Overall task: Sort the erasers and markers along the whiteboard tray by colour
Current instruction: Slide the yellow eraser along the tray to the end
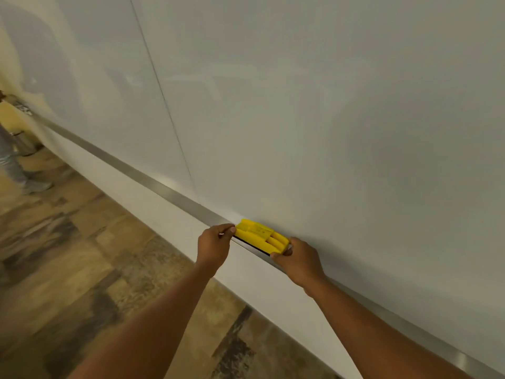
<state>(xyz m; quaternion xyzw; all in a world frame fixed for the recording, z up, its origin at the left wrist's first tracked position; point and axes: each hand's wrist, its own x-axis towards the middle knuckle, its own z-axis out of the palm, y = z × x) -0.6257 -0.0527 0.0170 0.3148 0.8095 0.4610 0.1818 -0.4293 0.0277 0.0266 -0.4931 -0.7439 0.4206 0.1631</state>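
A yellow eraser (261, 238) with a dark felt underside lies on the metal whiteboard tray (153, 183), which runs diagonally from upper left to lower right below the whiteboard (300, 105). My left hand (216, 246) pinches the eraser's left end with fingertips closed on it. My right hand (297, 259) grips its right end, thumb on the front edge. No markers are visible on the tray.
A white wall panel (169, 212) runs under the tray, above a patterned brown floor (82, 255). Another person's legs and shoes (21, 170) stand at the far left near the tray's far end.
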